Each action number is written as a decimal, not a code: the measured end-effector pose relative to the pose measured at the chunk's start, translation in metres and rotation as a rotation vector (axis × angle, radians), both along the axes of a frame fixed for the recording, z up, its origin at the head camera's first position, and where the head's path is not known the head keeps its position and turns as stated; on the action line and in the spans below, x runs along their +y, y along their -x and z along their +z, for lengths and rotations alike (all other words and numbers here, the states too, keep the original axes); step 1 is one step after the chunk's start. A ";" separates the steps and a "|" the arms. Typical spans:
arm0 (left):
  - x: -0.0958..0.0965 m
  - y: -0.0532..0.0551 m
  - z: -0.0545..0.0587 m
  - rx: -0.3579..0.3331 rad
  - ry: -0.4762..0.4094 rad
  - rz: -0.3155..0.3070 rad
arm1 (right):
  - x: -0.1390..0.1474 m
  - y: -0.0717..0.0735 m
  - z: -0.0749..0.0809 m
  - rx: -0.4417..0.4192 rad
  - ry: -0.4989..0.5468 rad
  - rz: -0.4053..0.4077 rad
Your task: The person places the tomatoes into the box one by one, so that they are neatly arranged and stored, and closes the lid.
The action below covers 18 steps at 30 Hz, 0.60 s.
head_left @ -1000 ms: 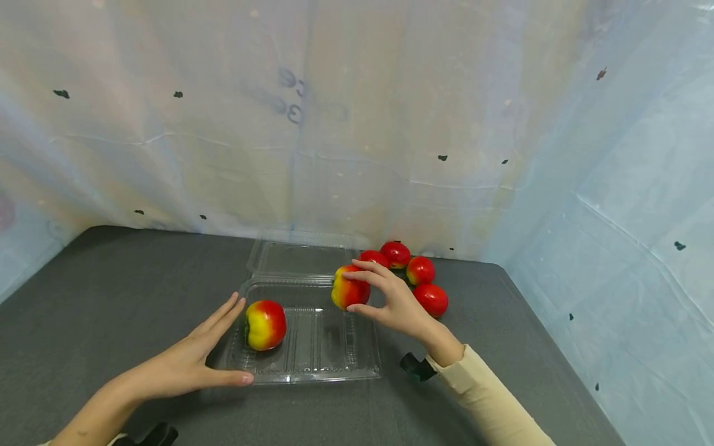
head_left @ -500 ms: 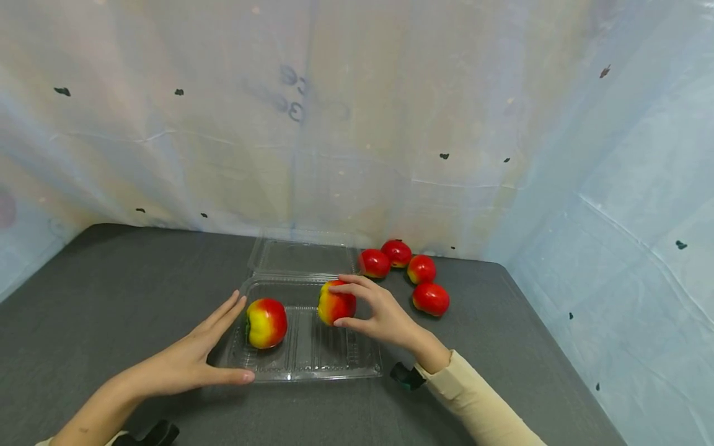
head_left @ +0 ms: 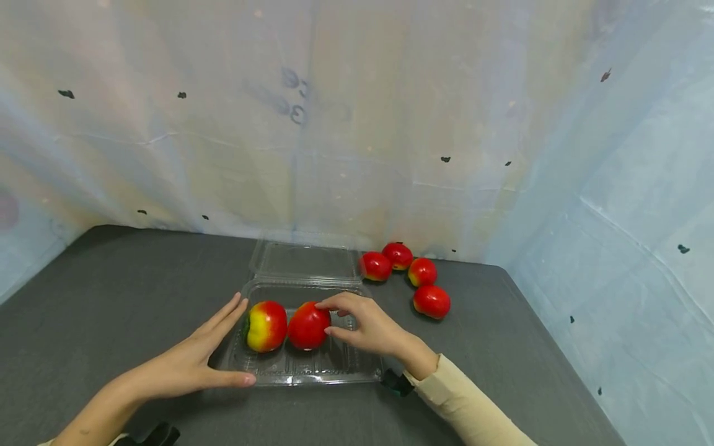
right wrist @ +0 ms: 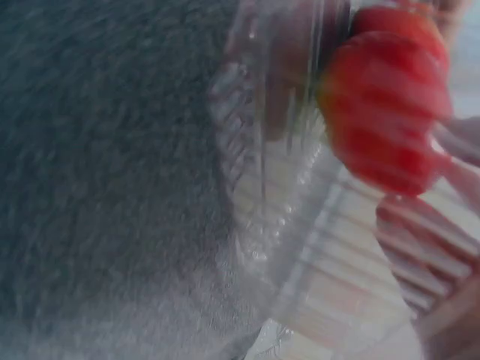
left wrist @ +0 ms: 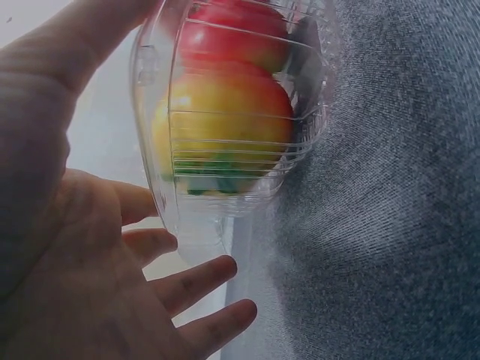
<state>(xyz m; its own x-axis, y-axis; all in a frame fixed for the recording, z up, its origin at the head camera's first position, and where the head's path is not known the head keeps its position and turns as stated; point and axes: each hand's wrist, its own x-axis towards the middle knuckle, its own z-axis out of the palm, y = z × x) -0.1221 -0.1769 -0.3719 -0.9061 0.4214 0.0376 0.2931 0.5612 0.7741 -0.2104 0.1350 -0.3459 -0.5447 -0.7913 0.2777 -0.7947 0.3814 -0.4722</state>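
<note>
A clear plastic clamshell box (head_left: 357,371) lies open on the dark table. Two glossy, apple-like fruits sit side by side in its base: a red-and-yellow apple (head_left: 266,326) at the left and a mostly red apple (head_left: 308,327) beside it. My right hand (head_left: 368,325) is over the box, thumb and index fingertips at the right side of the red apple rather than round it. At the box's left end my left hand (head_left: 184,365) is spread, thumb near the front corner and fingers by the left rim. Green patches show on the left apple's end (left wrist: 217,176).
Several more red apples (head_left: 432,301) lie on the table to the right of the box. The box's clear lid (head_left: 309,260) is folded back toward the plastic-sheet wall (head_left: 357,124). More sheeting (head_left: 630,248) rises along the right side.
My right hand has carried the second apple left and down into the box, beside the first. It has turned to show more red, and the fingers now sit at its right side.
</note>
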 end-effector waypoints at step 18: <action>0.000 -0.002 0.000 0.004 0.009 0.007 | -0.013 0.007 -0.001 -0.109 -0.040 -0.017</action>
